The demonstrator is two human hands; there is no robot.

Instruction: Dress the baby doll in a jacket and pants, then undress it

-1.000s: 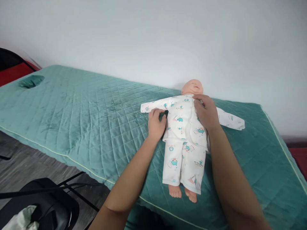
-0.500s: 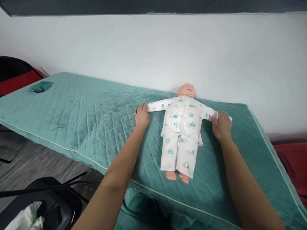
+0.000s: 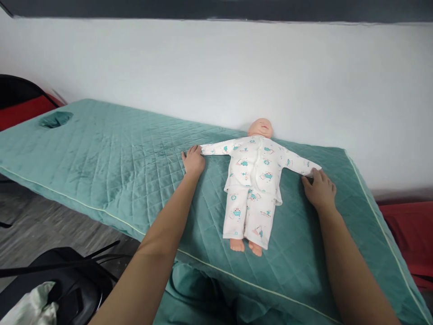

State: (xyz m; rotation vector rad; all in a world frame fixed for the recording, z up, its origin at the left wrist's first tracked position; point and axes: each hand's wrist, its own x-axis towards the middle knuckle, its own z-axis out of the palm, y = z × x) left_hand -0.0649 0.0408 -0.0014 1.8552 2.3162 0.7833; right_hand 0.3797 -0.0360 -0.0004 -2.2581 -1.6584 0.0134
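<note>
Doll point(image 3: 254, 164) on green cover point(image 3: 115, 162), white wall point(image 3: 189, 67)

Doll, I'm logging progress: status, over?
Left hand at one sleeve, right hand at other sleeve. Doll face-up on green cover. Nothing lying over it.

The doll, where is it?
The doll lies right of centre in the head view, on the green cover by the white wall, between the left hand and right hand.

No words, numbers or brands could be read. The printed white top point(image 3: 254, 160) and matching trousers point(image 3: 237, 221) bore small letter-like marks point(image 3: 246, 177), too tiny to make out.
</note>
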